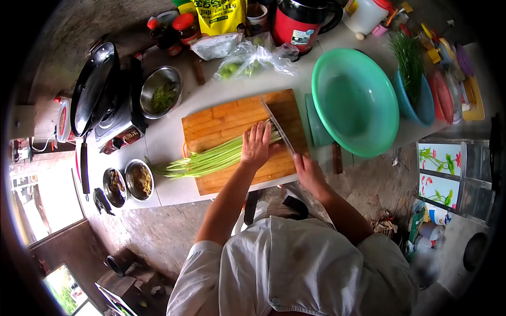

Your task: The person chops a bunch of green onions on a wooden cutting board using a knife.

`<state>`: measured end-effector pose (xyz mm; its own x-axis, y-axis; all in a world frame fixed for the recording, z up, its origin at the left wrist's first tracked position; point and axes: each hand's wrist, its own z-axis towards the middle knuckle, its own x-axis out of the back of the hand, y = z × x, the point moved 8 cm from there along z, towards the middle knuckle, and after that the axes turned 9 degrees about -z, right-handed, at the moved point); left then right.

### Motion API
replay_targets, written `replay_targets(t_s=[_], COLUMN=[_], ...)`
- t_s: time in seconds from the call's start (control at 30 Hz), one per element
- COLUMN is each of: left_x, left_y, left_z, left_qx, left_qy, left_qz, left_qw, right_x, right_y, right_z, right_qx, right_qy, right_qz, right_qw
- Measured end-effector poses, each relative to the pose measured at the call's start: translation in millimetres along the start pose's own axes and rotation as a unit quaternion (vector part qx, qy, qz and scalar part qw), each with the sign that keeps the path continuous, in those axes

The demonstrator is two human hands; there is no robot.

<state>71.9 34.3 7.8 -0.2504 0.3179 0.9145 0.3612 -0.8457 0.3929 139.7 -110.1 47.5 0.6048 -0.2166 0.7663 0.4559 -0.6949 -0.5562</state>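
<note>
A wooden cutting board lies on the counter, with a bundle of long thin green stalks across it. Its left end runs past the board's edge. My left hand rests on the stalks near their right end, fingers stretched out flat over them and thumb toward the blade. In my right hand is the handle of a kitchen knife, fingers wrapped round it. The blade stands on edge across the right end of the stalks, just beside my left fingertips. Whatever lies under my left palm is hidden.
Right of the board stands a large green basin, with a blue bowl of green leaves beyond it. Metal bowls and a stove carrying a black wok are on the left. A plastic bag lies behind the board.
</note>
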Motion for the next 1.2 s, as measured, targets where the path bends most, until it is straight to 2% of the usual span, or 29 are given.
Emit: replay_targets(t_s=[0.1,0.2,0.27,0.4,0.47,0.57,0.83,0.93,1.2], left_x=[7,11,5,8,9,6,3,-5,-3], left_y=[-15,-15,-12,-5,-3,-9,-12,-12,-14], left_z=[2,10,9,7,6,11,16,19,19], left_qx=[0.013,0.032,0.017,0.002,0.014,0.031,0.027,0.018,0.015], left_qy=[0.033,0.055,0.051,0.063,0.065,0.060,0.070,0.057,0.072], left_qz=[-0.013,-0.086,-0.077,-0.018,-0.026,-0.053,-0.089,-0.042,-0.105], left_qw=[0.999,0.994,0.996,0.998,0.997,0.996,0.993,0.997,0.992], right_x=[-7,1,-4,-8,-13,-5,-13,-16,-6], right_y=[-6,0,7,-2,-5,-10,-7,-8,-11], right_z=[0,1,0,-1,-2,-1,-2,-1,-1], right_qx=[-0.011,-0.012,-0.021,-0.011,-0.010,-0.017,-0.041,-0.049,-0.048], right_qy=[0.001,-0.005,-0.029,-0.008,-0.015,-0.015,-0.027,-0.027,-0.014], right_qz=[0.008,0.017,0.037,0.066,-0.004,0.044,-0.006,-0.012,-0.026], right_qw=[1.000,1.000,0.999,0.998,1.000,0.999,0.999,0.998,0.998])
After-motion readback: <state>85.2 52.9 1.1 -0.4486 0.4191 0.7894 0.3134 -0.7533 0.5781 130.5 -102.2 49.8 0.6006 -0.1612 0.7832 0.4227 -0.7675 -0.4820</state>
